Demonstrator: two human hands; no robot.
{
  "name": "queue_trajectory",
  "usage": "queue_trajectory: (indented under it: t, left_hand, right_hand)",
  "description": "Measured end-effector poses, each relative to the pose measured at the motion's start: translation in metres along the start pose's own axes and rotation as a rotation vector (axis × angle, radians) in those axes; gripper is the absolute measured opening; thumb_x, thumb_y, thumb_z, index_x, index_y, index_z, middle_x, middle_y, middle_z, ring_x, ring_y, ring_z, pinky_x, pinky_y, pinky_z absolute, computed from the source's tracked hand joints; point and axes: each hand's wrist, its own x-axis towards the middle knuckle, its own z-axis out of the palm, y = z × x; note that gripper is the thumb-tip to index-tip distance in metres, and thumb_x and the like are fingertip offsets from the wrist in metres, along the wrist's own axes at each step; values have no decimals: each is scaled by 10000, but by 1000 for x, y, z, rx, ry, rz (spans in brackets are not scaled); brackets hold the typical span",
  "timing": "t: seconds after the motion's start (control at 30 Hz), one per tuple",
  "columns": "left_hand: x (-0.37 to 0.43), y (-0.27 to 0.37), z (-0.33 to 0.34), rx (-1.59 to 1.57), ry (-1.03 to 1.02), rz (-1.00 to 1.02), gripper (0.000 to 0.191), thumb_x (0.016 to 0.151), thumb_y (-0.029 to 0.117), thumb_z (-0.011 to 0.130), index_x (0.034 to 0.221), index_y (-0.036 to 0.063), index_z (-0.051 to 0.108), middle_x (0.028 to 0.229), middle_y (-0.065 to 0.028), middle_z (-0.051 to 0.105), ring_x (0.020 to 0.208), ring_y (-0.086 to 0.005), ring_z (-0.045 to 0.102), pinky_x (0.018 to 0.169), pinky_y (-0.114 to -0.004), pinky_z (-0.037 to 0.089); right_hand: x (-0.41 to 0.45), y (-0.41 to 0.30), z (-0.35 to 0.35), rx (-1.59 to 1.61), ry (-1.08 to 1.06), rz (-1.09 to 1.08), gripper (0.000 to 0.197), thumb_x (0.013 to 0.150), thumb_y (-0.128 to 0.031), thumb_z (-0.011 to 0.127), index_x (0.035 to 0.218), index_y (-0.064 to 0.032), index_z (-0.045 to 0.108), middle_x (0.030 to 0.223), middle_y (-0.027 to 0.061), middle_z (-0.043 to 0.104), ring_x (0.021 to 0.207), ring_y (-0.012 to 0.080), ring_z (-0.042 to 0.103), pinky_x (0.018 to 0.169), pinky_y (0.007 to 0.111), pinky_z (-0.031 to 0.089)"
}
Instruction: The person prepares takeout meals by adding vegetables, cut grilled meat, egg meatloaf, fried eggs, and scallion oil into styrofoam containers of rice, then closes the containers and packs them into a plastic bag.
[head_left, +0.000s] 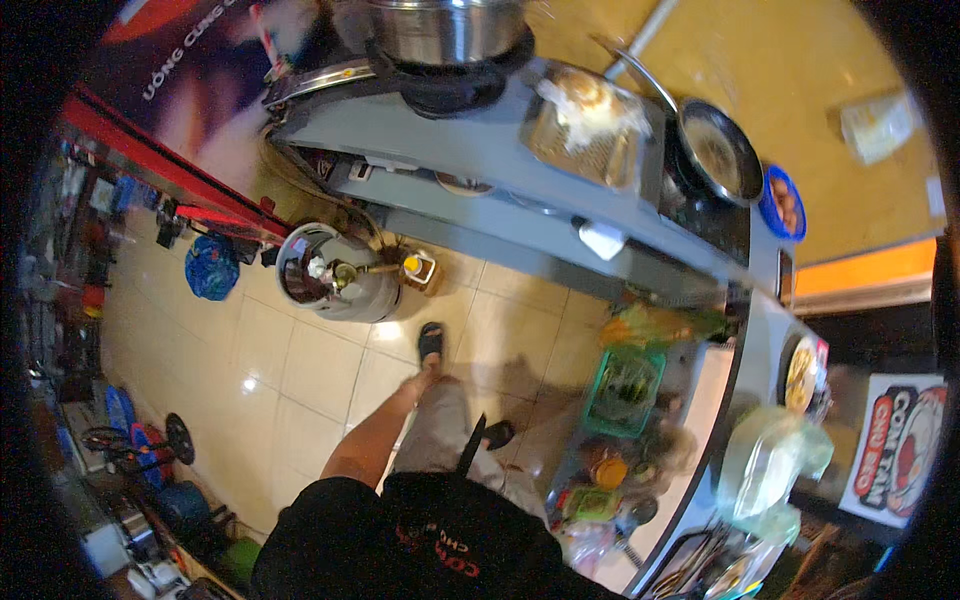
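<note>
My left hand (421, 380) hangs low beside the light trousers, just behind a dark sandal (431, 339); its fingers are too unclear to read. My right hand is out of view. A narrow, dark, pointed object (472, 445) sticks out past the front of the black shirt; what holds it is hidden. Ahead on the tiled floor stand a grey gas cylinder (360, 289) with a valve on top and a plastic bottle (420, 271) with a yellow cap. On the grey counter (465, 142) are a large steel pot (450, 34) and a perforated metal tray (581, 146) with a crumpled plastic bag (596, 101).
A frying pan (716, 150) sits on a black stove beside a blue basket (784, 202) of brownish, rounded items. At the right, a green basket (626, 390) and jars stand below a counter with plastic bags (772, 465). A red-framed panel (180, 172) borders the left.
</note>
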Motion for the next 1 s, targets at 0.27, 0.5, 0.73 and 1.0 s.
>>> queue_trajectory:
  t: [0.27,0.5,0.73,1.0]
  left_hand:
    - [140,290,-98,278,928,1056,246,879,167,565,1063,7,593,939,-153,622,867,-296,601,781,-385,475]
    - [204,457,-211,1164,799,480,411,912,309,461,1234,56,498,1246,-138,512,1141,-301,483,959,-392,398]
    - [239,454,-215,1025,909,537,375,908,273,479,1213,54,494,1190,-127,510,1069,-285,497,903,-389,419]
    - [239,442,-222,726,894,702,337,904,232,499,1189,53,489,1126,-114,506,987,-266,513,840,-385,442]
  right_hand:
    - [-9,-127,-40,-37,101,197,200,888,-180,582,1047,-59,594,1019,62,639,925,180,599,783,321,479]
    - [58,-376,-43,140,187,-271,255,883,-132,593,1125,-52,576,1068,71,632,979,170,589,819,318,477]
    - [-16,-565,25,-64,-171,-555,331,894,-171,600,1199,-48,554,1069,67,636,963,152,600,789,303,491]
    - [50,-360,37,-405,-146,-139,310,889,-224,543,1165,-89,583,1058,60,647,950,157,606,801,322,487]
